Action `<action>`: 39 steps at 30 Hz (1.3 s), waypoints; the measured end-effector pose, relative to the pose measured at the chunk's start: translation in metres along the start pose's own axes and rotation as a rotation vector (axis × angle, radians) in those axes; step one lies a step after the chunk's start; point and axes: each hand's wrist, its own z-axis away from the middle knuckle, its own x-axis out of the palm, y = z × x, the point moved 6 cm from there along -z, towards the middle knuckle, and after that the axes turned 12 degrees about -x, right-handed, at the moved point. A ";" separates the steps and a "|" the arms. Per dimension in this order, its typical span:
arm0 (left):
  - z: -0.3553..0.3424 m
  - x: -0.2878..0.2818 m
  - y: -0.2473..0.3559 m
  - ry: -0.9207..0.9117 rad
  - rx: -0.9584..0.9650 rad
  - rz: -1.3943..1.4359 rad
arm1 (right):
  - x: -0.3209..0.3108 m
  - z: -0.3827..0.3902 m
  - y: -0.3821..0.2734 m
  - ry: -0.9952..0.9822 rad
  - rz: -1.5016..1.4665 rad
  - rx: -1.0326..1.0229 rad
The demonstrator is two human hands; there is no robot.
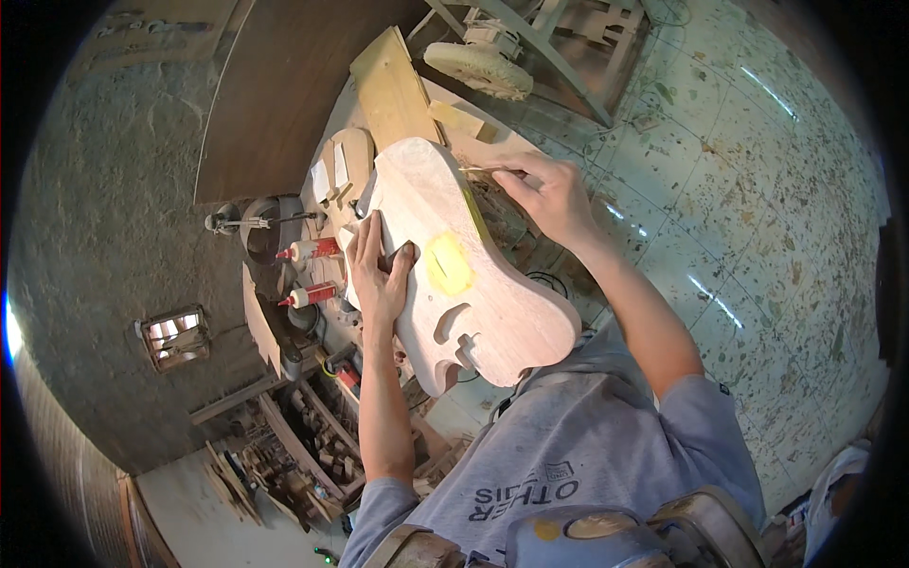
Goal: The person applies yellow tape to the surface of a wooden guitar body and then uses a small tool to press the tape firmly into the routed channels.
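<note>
Two hands on an unfinished guitar body [473, 275] lying across the cluttered surface [322, 284]. Left hand [379, 270] lies flat, fingers spread, pinning it. Right hand [549, 194] has fingers pinched narrow on a thin stick [483, 170] at the far edge. Cavities cut, a yellow patch [447, 263] present; wood bare, so finishing likely remains. Red-capped glue bottles [308, 275] lie just left.

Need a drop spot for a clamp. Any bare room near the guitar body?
Free: tiled floor right of the right hand. Crowded: left of the pale unfinished wooden guitar body, red-capped glue bottles and wood offcuts pack the bench beside the left hand.
</note>
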 end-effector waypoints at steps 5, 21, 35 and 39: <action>0.001 -0.001 0.002 -0.024 -0.053 0.039 | 0.013 0.019 0.003 -0.108 0.001 -0.031; -0.002 -0.007 0.001 0.003 0.009 -0.058 | -0.076 0.085 -0.006 0.238 -0.439 0.439; 0.016 -0.031 -0.018 0.020 -0.165 -0.057 | -0.079 0.207 -0.159 0.466 0.060 0.397; 0.038 -0.048 -0.002 -0.030 -0.232 -0.022 | -0.047 0.229 -0.153 0.549 0.054 0.345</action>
